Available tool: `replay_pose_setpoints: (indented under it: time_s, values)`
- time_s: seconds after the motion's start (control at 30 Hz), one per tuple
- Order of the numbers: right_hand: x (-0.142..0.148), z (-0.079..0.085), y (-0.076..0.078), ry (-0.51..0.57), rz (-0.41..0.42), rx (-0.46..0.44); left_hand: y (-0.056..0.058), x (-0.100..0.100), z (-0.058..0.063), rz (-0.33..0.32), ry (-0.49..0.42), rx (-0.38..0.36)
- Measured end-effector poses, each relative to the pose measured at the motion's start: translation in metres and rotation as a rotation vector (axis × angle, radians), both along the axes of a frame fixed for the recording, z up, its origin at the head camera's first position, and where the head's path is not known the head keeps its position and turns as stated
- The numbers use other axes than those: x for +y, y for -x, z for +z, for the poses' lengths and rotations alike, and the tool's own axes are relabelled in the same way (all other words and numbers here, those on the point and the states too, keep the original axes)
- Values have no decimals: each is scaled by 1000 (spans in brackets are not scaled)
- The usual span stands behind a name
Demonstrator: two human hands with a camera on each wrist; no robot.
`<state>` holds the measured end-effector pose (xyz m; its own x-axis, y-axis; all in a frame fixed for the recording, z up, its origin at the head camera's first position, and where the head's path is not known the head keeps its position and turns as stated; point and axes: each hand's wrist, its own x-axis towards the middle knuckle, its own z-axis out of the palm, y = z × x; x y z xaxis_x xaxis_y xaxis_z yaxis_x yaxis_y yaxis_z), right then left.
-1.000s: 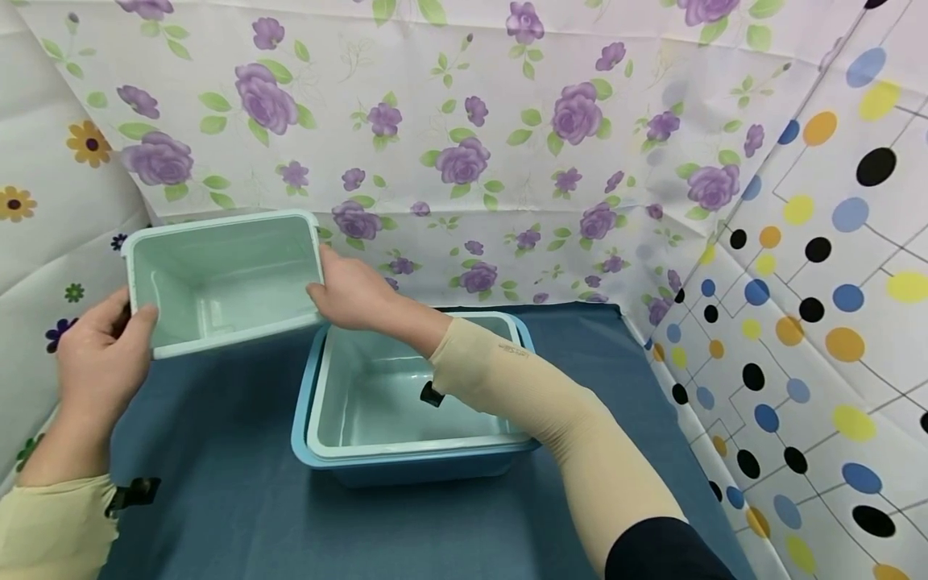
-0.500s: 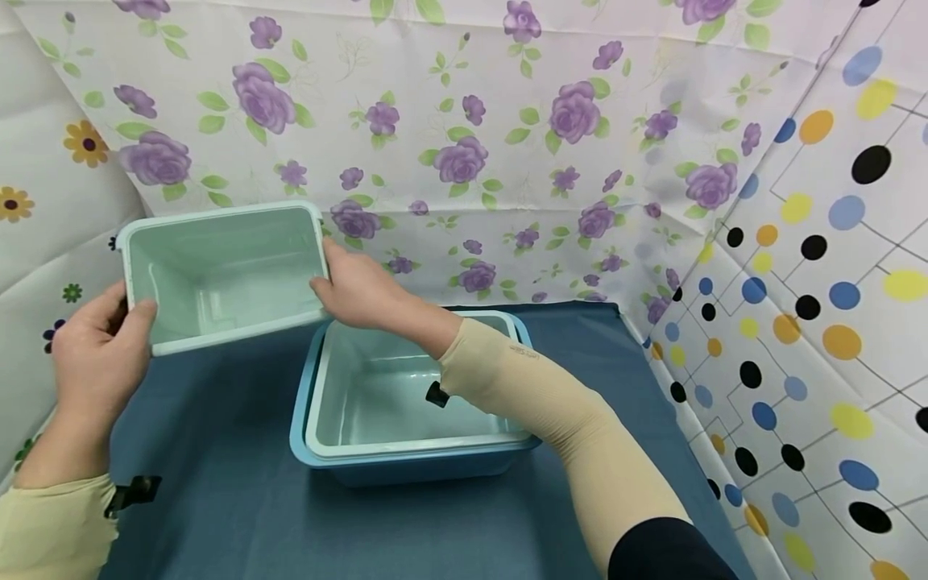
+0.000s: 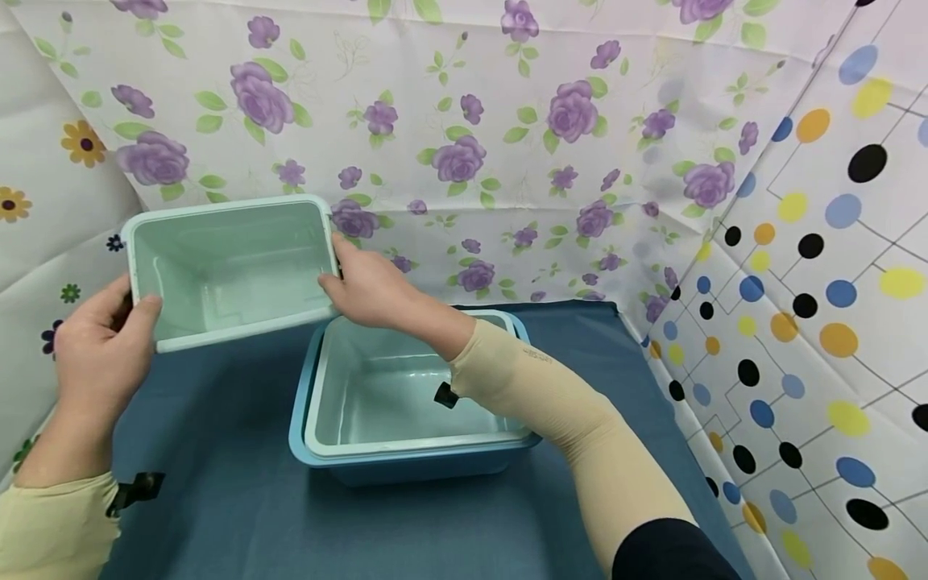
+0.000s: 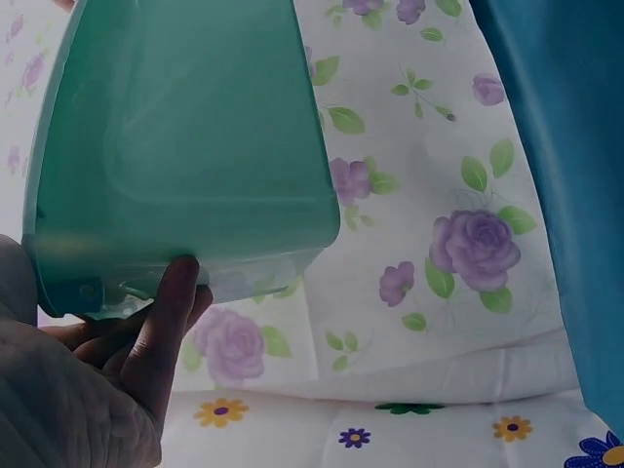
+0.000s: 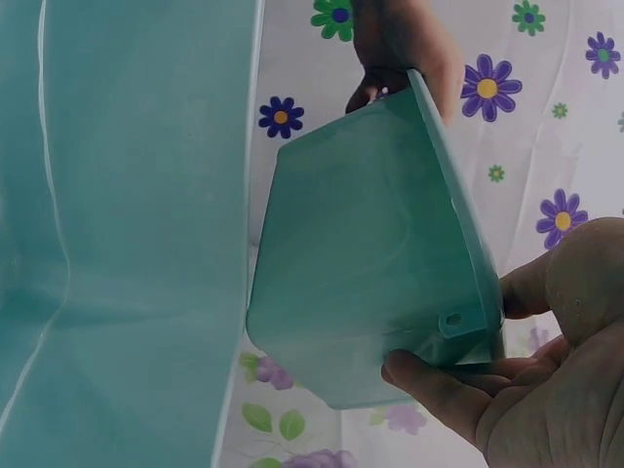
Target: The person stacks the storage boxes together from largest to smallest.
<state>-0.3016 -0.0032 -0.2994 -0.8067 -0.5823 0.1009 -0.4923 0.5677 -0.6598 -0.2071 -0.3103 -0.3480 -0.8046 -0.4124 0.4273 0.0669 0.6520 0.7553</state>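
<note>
A small pale green plastic bin [image 3: 232, 278] is held up at the left, tilted so its inside faces the head camera; nothing lies in it. My left hand [image 3: 105, 350] grips its left end, thumb over the rim and fingers behind. At the opposite end my right hand [image 3: 370, 286] pinches the rim, thumb in front. From the right wrist view, the fingers [image 5: 439, 390] press under the bin's rim beside a small slotted tab. A larger pale green bin [image 3: 391, 403] sits nested inside a blue bin [image 3: 300, 435], just right of and below the held one.
Dark blue cloth [image 3: 254, 515] covers the table under the nested bins. Behind rises a white sheet with purple roses [image 3: 457, 161]; a dotted sheet [image 3: 812, 322] stands at the right, a daisy-print sheet [image 3: 51, 201] at the left.
Both hands have raised the small bin slightly and shifted it a little to the right, its grip unchanged. The nested bins have stayed put.
</note>
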Motion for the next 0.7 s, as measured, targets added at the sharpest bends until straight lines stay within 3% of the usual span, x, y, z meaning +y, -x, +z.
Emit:
replay_pose_setpoints:
  time_s: [0.2,0.7]
  values:
    - [7,3,-4,1,-4,0,-1,3,3,-12,-61,2]
    - [22,4,-9,14,-22,-35,-5,14,6,-65,-79,26]
